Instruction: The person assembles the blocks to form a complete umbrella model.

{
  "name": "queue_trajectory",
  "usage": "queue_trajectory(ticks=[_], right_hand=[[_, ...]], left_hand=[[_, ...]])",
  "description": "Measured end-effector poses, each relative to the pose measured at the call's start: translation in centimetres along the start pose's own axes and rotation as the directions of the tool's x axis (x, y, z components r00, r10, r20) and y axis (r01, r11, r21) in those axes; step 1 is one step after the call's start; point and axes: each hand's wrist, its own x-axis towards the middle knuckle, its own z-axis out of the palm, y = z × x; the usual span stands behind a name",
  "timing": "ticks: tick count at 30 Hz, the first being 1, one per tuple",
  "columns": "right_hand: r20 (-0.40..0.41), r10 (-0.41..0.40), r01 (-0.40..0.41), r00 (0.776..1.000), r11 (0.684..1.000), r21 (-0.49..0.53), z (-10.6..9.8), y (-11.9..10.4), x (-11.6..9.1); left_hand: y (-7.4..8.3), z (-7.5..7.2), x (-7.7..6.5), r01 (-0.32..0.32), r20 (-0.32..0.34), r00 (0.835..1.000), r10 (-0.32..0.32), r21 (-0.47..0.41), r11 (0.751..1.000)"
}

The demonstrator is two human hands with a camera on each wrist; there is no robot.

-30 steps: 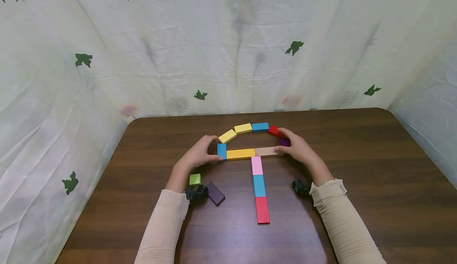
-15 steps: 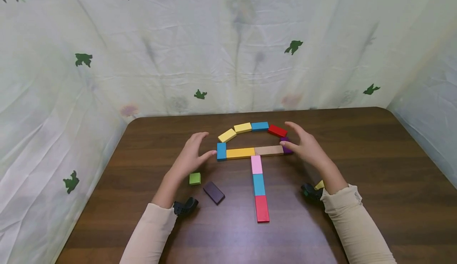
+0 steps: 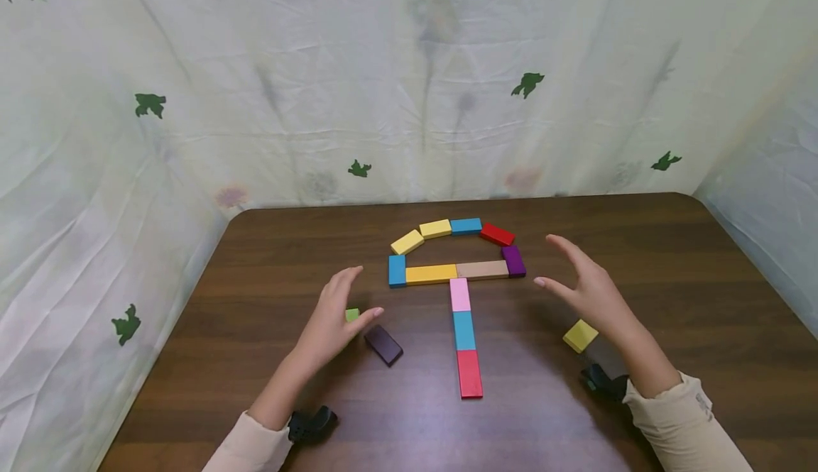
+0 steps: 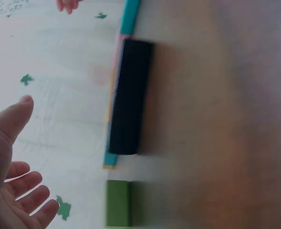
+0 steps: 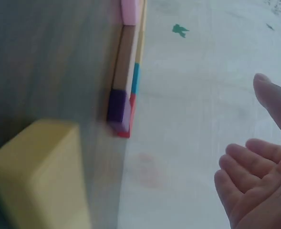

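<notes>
Coloured blocks lie on the wooden table as an umbrella-like outline. Its arch runs from a blue block (image 3: 397,271) through two pale yellow blocks (image 3: 435,228), another blue one and a red block (image 3: 497,234) to a purple block (image 3: 513,261). A yellow-orange block (image 3: 431,275) and a tan block (image 3: 482,270) form the base. Below hang pink (image 3: 459,294), light blue and red blocks in a line. My left hand (image 3: 329,323) hovers empty by a green block (image 4: 118,203) and a dark block (image 3: 383,345). My right hand (image 3: 597,294), also empty, is above a yellow block (image 3: 580,336).
The brown table (image 3: 268,259) has rounded far corners. Behind it and at the sides hangs a pale curtain (image 3: 409,103) with green leaf shapes. Each wrist wears a black strap (image 3: 312,425).
Both hands have let go of the outline's sides and drawn back, the left toward lower left, the right toward the right. The yellow block at right has come into view; the outline stays put.
</notes>
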Motion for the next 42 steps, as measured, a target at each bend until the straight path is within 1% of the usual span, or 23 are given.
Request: queue_trajectory(ticks=[3, 9, 12, 18, 23, 26, 29, 35, 38, 42], right_hand=[[-0.018, 0.004, -0.005, 1.000, 1.000, -0.024, -0.4, 0.2, -1.2], [-0.034, 0.025, -0.026, 0.999, 0.999, -0.035, -0.7, 0.8, -3.7], [-0.042, 0.035, -0.037, 0.999, 0.998, -0.043, -0.7, 1.2, -4.8], [-0.042, 0.065, -0.068, 0.997, 0.996, -0.065, -0.3, 2.3, -6.5], [-0.025, 0.125, -0.126, 0.992, 0.990, -0.058, 0.1, 3.2, -7.5], [0.012, 0.177, -0.176, 0.984, 0.982, -0.072, 0.2, 3.6, -7.8], [0.042, 0.209, -0.205, 0.977, 0.975, -0.082, 0.5, 3.9, -8.0], [0.070, 0.216, -0.208, 0.974, 0.972, -0.111, 1.0, 4.3, -8.2], [0.071, 0.204, -0.195, 0.976, 0.973, -0.123, 1.0, 4.4, -8.3], [0.060, 0.180, -0.172, 0.982, 0.978, -0.122, 1.1, 4.5, -8.2]], left_hand=[[0.2, 0.5, -1.0, 0.001, 0.008, 1.000, -0.001, -0.001, 1.000], [0.7, 1.3, -2.9, -0.005, 0.024, 1.000, 0.006, -0.031, 0.999], [0.9, 1.7, -3.5, -0.002, 0.022, 1.000, 0.003, -0.035, 0.999], [0.8, 2.6, -4.5, 0.016, 0.035, 0.999, -0.014, -0.053, 0.998], [0.7, 3.3, -5.0, 0.019, 0.047, 0.999, -0.017, -0.045, 0.999], [0.7, 3.7, -5.1, 0.017, 0.061, 0.998, -0.015, -0.033, 0.999], [0.6, 3.9, -5.2, 0.009, 0.066, 0.998, -0.008, -0.023, 1.000], [0.4, 4.1, -5.2, -0.002, 0.060, 0.998, 0.002, -0.004, 1.000], [0.3, 4.3, -5.3, -0.004, 0.061, 0.998, 0.004, -0.005, 1.000], [0.1, 4.4, -5.2, 0.002, 0.047, 0.999, -0.001, -0.015, 1.000]])
